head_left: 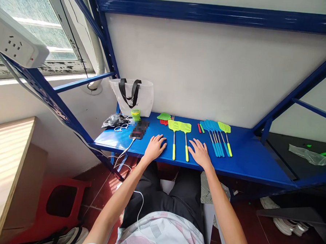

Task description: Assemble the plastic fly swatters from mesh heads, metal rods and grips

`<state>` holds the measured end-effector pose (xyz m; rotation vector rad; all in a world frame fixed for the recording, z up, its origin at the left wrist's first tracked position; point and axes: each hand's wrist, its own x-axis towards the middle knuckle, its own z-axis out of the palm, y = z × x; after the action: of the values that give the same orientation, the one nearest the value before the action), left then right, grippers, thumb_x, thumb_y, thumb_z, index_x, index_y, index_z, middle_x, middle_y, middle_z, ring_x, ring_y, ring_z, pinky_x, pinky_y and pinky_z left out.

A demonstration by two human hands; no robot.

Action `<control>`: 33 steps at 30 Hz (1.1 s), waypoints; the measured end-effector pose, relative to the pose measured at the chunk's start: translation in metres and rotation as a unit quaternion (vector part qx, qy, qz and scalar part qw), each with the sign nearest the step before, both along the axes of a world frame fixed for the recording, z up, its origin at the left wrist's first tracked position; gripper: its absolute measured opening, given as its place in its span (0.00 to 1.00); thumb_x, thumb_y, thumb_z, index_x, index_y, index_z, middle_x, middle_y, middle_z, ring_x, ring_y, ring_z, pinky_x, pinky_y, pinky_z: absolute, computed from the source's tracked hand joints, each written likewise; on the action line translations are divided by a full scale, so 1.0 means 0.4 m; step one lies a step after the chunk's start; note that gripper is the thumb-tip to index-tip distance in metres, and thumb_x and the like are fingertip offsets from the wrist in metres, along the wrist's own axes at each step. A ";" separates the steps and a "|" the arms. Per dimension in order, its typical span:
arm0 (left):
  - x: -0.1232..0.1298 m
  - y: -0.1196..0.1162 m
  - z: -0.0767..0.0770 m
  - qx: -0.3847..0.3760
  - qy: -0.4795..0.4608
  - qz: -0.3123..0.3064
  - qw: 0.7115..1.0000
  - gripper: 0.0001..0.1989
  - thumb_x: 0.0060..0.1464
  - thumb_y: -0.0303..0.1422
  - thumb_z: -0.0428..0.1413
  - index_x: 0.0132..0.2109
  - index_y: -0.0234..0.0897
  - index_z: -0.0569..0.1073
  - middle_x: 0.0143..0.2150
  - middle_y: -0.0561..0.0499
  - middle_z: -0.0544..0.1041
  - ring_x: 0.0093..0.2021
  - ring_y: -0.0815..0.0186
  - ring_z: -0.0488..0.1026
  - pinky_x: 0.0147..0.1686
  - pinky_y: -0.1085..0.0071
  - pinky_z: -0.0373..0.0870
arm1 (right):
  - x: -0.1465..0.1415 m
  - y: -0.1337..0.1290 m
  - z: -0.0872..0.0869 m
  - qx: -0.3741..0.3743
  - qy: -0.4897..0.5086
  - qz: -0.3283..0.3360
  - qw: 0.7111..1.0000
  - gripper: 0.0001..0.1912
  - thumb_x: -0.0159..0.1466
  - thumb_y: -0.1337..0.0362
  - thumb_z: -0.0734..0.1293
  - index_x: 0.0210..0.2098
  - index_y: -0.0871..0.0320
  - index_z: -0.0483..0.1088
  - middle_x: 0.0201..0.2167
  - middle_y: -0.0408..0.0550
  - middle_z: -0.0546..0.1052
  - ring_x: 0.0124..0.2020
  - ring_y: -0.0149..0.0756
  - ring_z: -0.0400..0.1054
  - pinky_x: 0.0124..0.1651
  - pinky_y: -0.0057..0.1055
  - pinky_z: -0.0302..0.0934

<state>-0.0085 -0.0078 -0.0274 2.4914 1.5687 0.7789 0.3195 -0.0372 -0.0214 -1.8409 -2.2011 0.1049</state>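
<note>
My left hand lies on the blue shelf, fingers stretched out and holding nothing. Flat on the same surface, my right hand has its fingers spread, close beside the handle of a yellow fly swatter. A second yellow fly swatter lies between the hands. To the right of my right hand are several blue fly swatters side by side, then another yellow fly swatter. Behind the middle pair sit a green swatter head and a red swatter head, partly covered.
Short red and green sticks lie near the wall. At left are a white tote bag, a green tub, scissors and a blurred dark device on a white cable. Blue metal posts frame both ends.
</note>
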 end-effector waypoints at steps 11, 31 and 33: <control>0.019 0.052 0.025 0.005 0.016 0.046 0.999 0.21 0.79 0.41 0.47 0.68 0.45 0.76 0.73 0.37 0.75 0.74 0.41 0.69 0.76 0.37 0.60 | 0.000 0.005 -0.010 -0.051 -0.045 -0.042 0.997 0.40 0.82 0.36 0.46 0.86 0.44 0.51 0.87 0.52 0.48 0.87 0.60 0.38 0.83 0.74 0.36; 0.003 0.031 0.011 -0.029 0.106 0.042 0.993 0.32 0.80 0.47 0.46 0.83 0.46 0.64 0.85 0.43 0.60 0.85 0.40 0.53 0.81 0.33 0.49 | -0.033 -0.026 0.023 -0.083 -0.069 -0.044 0.993 0.42 0.82 0.37 0.42 0.87 0.48 0.44 0.88 0.52 0.41 0.88 0.58 0.34 0.84 0.71 0.33; -0.003 0.030 0.008 -0.029 0.111 0.034 0.993 0.32 0.80 0.46 0.46 0.83 0.43 0.64 0.85 0.41 0.59 0.85 0.39 0.52 0.81 0.33 0.49 | -0.039 -0.034 0.021 -0.085 -0.069 -0.046 0.993 0.42 0.82 0.38 0.42 0.87 0.49 0.44 0.88 0.53 0.41 0.88 0.58 0.34 0.84 0.70 0.33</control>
<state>-0.0098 0.0041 -0.0242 2.5696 1.7266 0.4689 0.3038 -0.0509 -0.0131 -2.0959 -2.2564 0.1544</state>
